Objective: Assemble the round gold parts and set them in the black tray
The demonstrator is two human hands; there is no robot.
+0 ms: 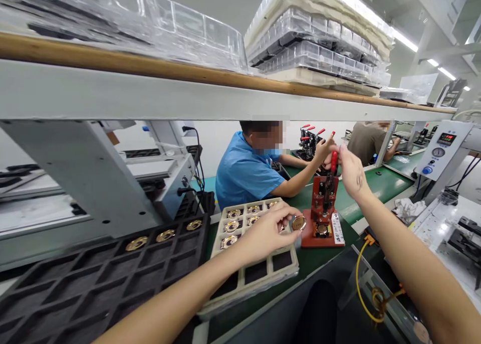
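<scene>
My left hand [268, 228] pinches a small round gold-coloured part [299, 223] just left of a red toggle press [323, 211]. Another round part sits in the base of the press [322, 229]. My right hand [349, 171] grips the red handle [333, 161] of the press, which stands upright. Under my left hand is a beige compartment tray [259, 271] with several gold round parts in its far cells.
A black foam tray [93, 284] with three gold parts lies at left. Two other people sit across the green belt [379, 183]. A shelf with stacked clear trays [315, 48] runs overhead. A control box [439, 151] stands right, and a yellow cable [361, 284] hangs below.
</scene>
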